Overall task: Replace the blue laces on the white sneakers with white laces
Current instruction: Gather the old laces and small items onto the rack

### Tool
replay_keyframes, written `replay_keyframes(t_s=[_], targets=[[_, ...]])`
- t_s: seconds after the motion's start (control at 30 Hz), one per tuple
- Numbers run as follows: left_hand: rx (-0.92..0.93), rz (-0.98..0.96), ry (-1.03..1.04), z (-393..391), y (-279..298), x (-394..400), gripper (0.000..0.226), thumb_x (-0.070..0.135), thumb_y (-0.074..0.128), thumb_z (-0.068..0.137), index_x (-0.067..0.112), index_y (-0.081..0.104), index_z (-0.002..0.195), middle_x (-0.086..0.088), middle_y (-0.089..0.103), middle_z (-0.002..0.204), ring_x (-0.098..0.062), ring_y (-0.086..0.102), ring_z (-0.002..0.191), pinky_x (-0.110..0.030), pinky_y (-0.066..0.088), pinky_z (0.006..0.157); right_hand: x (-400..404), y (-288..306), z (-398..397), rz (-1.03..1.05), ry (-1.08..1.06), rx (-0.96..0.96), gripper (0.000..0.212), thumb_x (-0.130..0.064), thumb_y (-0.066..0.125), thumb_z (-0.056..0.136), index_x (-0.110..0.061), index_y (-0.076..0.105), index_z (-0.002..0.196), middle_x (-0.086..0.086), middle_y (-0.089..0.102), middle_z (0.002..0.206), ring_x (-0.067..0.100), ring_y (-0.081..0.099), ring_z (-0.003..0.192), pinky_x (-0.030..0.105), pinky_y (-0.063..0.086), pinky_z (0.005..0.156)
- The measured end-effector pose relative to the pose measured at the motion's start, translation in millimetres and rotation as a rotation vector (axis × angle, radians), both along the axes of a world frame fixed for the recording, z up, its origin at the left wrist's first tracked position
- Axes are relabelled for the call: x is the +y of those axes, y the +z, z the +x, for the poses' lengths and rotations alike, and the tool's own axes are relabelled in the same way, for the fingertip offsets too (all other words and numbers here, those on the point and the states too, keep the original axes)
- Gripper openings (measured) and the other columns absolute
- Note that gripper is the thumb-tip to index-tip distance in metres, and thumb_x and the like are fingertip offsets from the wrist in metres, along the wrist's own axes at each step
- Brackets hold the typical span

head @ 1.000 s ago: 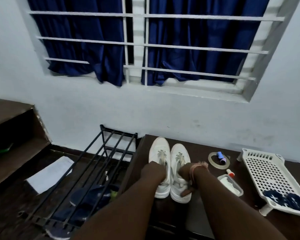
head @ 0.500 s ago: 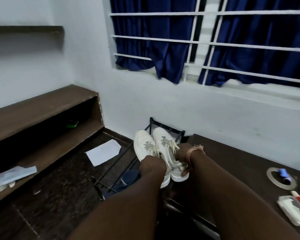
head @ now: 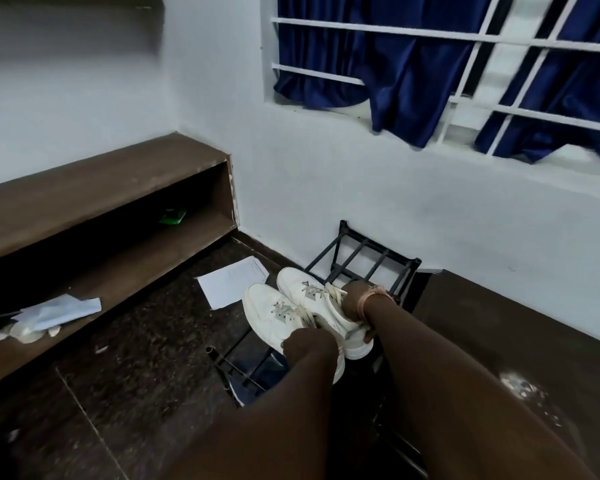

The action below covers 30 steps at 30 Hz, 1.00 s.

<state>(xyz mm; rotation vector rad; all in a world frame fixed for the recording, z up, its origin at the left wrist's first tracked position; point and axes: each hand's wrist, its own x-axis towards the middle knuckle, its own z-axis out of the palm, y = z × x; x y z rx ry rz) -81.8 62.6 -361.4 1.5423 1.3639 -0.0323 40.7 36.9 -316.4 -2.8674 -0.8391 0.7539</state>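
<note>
Both hands, left [head: 309, 344] and right [head: 355, 303], cover the heels of the sneakers [head: 291, 313], so the fingers mostly don't show. The rack [head: 361, 254] is half hidden behind them, and the worktop [head: 516, 341] is cut off at the right edge.

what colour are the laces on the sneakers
Off-white, cream laces on both sneakers, no blue; the head view shows them.
</note>
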Motion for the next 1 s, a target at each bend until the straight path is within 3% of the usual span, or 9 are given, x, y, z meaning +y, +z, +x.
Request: replay_keyframes(t_s=[0.2,0.3,0.37,0.5,0.57,0.63,0.73,0.9,1.0], targets=[[0.058,-0.022,-0.015,14.2,-39.0,13.9,0.045,0.032,0.05,0.092,0.005,0.063,0.126,-0.014,0.066,0.127,-0.032,0.063,0.117,-0.033,0.054,0.094,7.3,-16.3,6.3,-0.022,0.05,-0.047,0.036,-0.027,0.043,0.101,-0.004,0.064,0.12,0.015,0.065,0.123,0.028,0.063,0.112,0.029,0.046,0.079],[0.076,-0.04,0.015,27.8,-51.7,20.3,0.064,0.037,0.054,0.074,0.002,0.06,0.127,-0.018,0.064,0.125,-0.04,0.064,0.112,-0.048,0.056,0.093,6.9,-16.9,4.2,0.073,-0.062,-0.024,0.037,-0.026,0.041,0.103,-0.003,0.063,0.124,0.014,0.064,0.127,0.027,0.062,0.116,0.028,0.047,0.082],[0.07,-0.084,-0.024,37.9,-43.1,18.4,0.067,0.037,0.054,0.086,-0.002,0.05,0.141,-0.025,0.052,0.142,-0.045,0.053,0.128,-0.053,0.047,0.105,-0.9,-13.1,-3.3,0.108,-0.1,-0.014,0.037,-0.026,0.044,0.103,-0.002,0.062,0.124,0.015,0.064,0.128,0.028,0.061,0.118,0.029,0.048,0.085],[0.029,0.098,-0.069,18.2,15.0,21.6,0.051,0.025,0.035,0.107,-0.001,0.032,0.151,-0.022,0.032,0.159,-0.04,0.026,0.149,-0.052,0.019,0.122,-4.3,-6.7,-13.6,0.261,-0.204,-0.004,0.022,-0.017,0.057,0.092,-0.003,0.065,0.108,0.017,0.068,0.115,0.031,0.065,0.106,0.027,0.045,0.074],[0.143,0.296,-0.188,11.6,54.8,5.5,0.044,0.023,0.037,0.103,0.01,0.047,0.144,-0.015,0.039,0.157,-0.036,0.021,0.15,-0.05,0.019,0.12,-14.9,7.9,-18.0,0.318,-0.21,0.007,0.024,-0.017,0.059,0.091,-0.001,0.066,0.108,0.018,0.068,0.115,0.032,0.065,0.107,0.028,0.046,0.076],[0.238,0.491,-0.249,23.5,80.7,-7.3,0.043,0.032,0.048,0.094,0.019,0.054,0.135,-0.01,0.045,0.15,-0.033,0.027,0.145,-0.048,0.03,0.114,-29.6,22.2,-20.4,0.363,-0.207,-0.001,0.029,-0.019,0.061,0.088,-0.001,0.067,0.11,0.019,0.068,0.116,0.033,0.065,0.11,0.03,0.049,0.083],[0.139,0.642,-0.541,25.0,107.1,-30.4,0.044,0.033,0.052,0.094,0.013,0.05,0.133,-0.015,0.048,0.141,-0.036,0.04,0.135,-0.046,0.039,0.107,-75.2,43.2,-15.2,0.403,-0.2,-0.058,0.031,-0.023,0.062,0.085,-0.003,0.068,0.108,0.019,0.068,0.114,0.033,0.065,0.111,0.031,0.051,0.086],[0.008,0.759,-0.81,55.6,137.5,-98.4,0.05,0.037,0.054,0.094,0.011,0.048,0.136,-0.02,0.051,0.137,-0.039,0.047,0.13,-0.045,0.042,0.106,-164.5,77.2,-5.1,0.435,-0.252,-0.21,0.03,-0.018,0.053,0.086,-0.006,0.066,0.111,0.016,0.068,0.114,0.032,0.065,0.109,0.034,0.051,0.089],[-0.14,0.8,-0.964,72.0,148.0,-154.9,0.038,0.036,0.045,0.099,0.01,0.057,0.124,-0.019,0.06,0.126,-0.038,0.055,0.121,-0.045,0.047,0.1,-233.8,96.5,-8.6,0.463,-0.348,-0.297,0.028,-0.025,0.047,0.091,-0.014,0.067,0.108,0.012,0.068,0.111,0.031,0.064,0.106,0.036,0.05,0.086]])
